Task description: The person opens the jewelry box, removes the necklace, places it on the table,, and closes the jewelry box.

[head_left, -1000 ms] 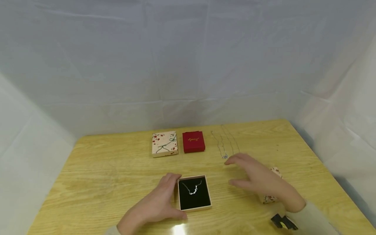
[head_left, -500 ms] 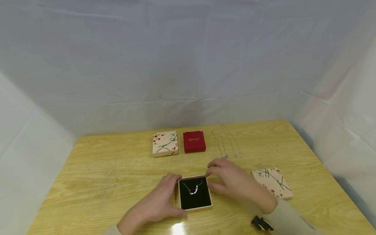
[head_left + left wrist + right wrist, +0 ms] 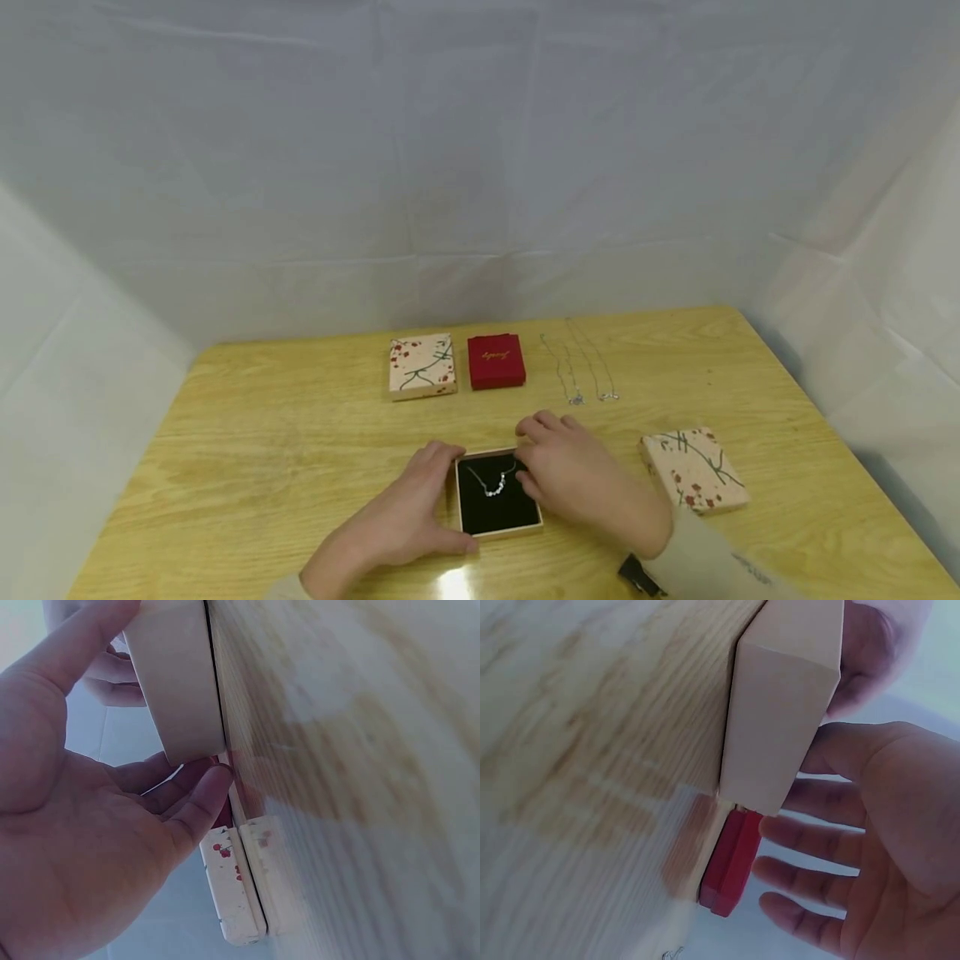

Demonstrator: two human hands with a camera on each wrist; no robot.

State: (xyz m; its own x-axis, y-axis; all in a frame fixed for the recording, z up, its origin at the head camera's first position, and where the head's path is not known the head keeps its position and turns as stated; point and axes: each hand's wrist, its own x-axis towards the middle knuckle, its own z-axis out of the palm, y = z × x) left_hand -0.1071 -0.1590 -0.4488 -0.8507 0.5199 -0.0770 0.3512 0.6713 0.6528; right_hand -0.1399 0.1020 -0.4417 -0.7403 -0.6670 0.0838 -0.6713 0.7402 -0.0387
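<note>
An open jewelry box (image 3: 510, 532) with a pale rim and black lining lies near the table's front middle. In it rests a silver necklace (image 3: 494, 492) with a row of shiny stones. My left hand (image 3: 397, 521) holds the box's left side, thumb at the near corner and fingers at the far one. At the far right corner my right hand (image 3: 581, 479) has its thumb and forefinger over the rim beside the chain's end. Its other fingers stretch past the box in the right wrist view. Whether those two fingertips pinch the chain is hidden.
A floral lid (image 3: 693, 468) lies to the right, close to my right forearm. At the back stand a floral box (image 3: 422, 367) and a red box (image 3: 496, 362). Silver necklaces (image 3: 577, 367) are spread out right of them. White cloth (image 3: 450, 167) hangs behind the table.
My right hand has moved left from near the floral lid to the box's far right corner, uncovering the lid and the loose necklaces. My left hand has stayed on the box.
</note>
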